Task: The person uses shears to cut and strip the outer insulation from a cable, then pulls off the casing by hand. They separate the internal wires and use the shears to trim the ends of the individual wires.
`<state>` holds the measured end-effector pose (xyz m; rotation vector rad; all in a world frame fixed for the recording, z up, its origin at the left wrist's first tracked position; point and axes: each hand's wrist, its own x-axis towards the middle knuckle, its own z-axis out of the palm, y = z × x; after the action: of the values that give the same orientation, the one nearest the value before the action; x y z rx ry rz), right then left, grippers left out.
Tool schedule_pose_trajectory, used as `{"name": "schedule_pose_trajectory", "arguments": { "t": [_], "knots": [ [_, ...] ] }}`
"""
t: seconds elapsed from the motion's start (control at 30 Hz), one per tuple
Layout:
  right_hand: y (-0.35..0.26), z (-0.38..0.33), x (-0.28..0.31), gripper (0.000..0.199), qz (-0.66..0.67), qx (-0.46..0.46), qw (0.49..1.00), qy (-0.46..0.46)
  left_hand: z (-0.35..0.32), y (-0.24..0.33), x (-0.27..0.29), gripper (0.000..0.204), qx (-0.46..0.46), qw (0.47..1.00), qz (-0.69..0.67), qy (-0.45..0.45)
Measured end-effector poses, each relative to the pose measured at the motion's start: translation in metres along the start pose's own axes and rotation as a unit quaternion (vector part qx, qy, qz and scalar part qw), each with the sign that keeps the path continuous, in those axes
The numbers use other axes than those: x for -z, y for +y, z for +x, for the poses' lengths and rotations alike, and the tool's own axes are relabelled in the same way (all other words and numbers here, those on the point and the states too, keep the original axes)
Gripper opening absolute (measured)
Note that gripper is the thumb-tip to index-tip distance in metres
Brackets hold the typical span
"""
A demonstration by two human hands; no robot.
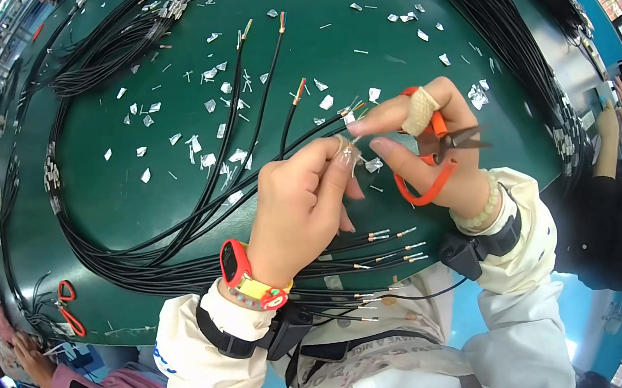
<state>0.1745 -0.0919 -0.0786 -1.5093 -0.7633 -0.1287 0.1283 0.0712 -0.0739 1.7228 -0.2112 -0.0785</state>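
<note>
Our left hand (293,206) pinches a cable end (352,149) over the table (121,211); our right hand (418,141) holds scissors (455,140), thumb and forefinger parted beside that end; if we pull too hard, fine strands (351,163) could snap

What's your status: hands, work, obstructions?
Left hand pinching pale strands. Right hand holding orange-handled scissors, thumb and index finger by the strands. Scraps littering green table; nothing visibly blocking the hands.

Beyond the right hand (459,115), the tabletop (324,51) is offering a lane with only scraps (326,102) littering it, while cables (141,273) are barring its left and near sides, a bundle (494,5) is walling off the right, and scissors (448,143) are jutting from that hand.
</note>
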Motion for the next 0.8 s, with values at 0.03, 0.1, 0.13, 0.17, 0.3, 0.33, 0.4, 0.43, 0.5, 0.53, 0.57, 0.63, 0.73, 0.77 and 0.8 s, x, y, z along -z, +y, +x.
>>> {"name": "schedule_pose_trajectory", "arguments": {
  "t": [0.03,0.1,0.13,0.17,0.3,0.33,0.4,0.43,0.5,0.53,0.57,0.63,0.73,0.77,0.8],
  "knots": [
    [0.0,-0.002,0.002,0.027,0.002,0.006,1.0,-0.005,0.0,0.002,0.0,0.013,0.051,0.997,-0.057,-0.006],
    [0.001,-0.004,0.003,0.026,0.007,0.019,1.0,-0.018,0.001,0.003,0.002,0.014,0.101,0.989,-0.109,-0.012],
    [0.002,-0.004,0.003,0.026,0.009,0.022,1.0,-0.015,0.001,0.003,0.003,0.014,0.114,0.983,-0.143,-0.023],
    [0.003,-0.005,0.002,0.027,0.017,0.007,1.0,-0.003,0.001,0.002,0.003,0.015,0.128,0.975,-0.177,-0.034],
    [0.004,-0.004,-0.001,0.03,0.028,-0.025,0.999,0.032,0.001,0.0,0.001,0.015,0.075,0.988,-0.136,-0.006],
    [0.005,-0.003,-0.001,0.031,0.024,-0.026,0.999,0.039,0.0,-0.001,0.0,0.016,0.041,0.994,-0.099,0.014],
    [0.005,-0.002,-0.001,0.032,0.019,-0.029,0.998,0.047,-0.002,-0.006,-0.003,0.017,0.01,0.997,-0.073,0.024],
    [0.006,-0.002,-0.001,0.032,0.014,-0.032,0.998,0.049,-0.002,-0.009,-0.004,0.018,-0.022,0.998,-0.045,0.037],
    [0.007,-0.002,-0.002,0.033,0.004,-0.039,0.998,0.053,-0.003,-0.009,-0.004,0.019,-0.053,0.997,-0.018,0.048],
    [0.007,-0.002,-0.001,0.033,0.005,-0.04,0.998,0.054,-0.003,-0.006,-0.002,0.018,-0.019,0.998,-0.044,0.035],
    [0.007,-0.002,-0.001,0.033,0.003,-0.039,0.998,0.041,-0.003,-0.003,0.0,0.017,0.015,0.997,-0.071,0.021],
    [0.006,-0.004,0.001,0.034,0.0,-0.037,0.999,0.016,-0.004,0.001,0.003,0.017,0.052,0.994,-0.097,0.007],
    [0.007,0.0,0.002,0.033,0.006,0.021,1.0,0.001,-0.003,0.005,0.011,0.023,0.177,0.946,-0.262,-0.066],
    [0.007,0.001,0.002,0.033,0.008,0.052,0.999,-0.007,-0.003,0.006,0.013,0.023,0.179,0.946,-0.261,-0.066],
    [0.007,0.0,0.002,0.033,0.01,0.051,0.999,-0.006,-0.002,0.007,0.016,0.024,0.193,0.936,-0.284,-0.078]
  ]
}}
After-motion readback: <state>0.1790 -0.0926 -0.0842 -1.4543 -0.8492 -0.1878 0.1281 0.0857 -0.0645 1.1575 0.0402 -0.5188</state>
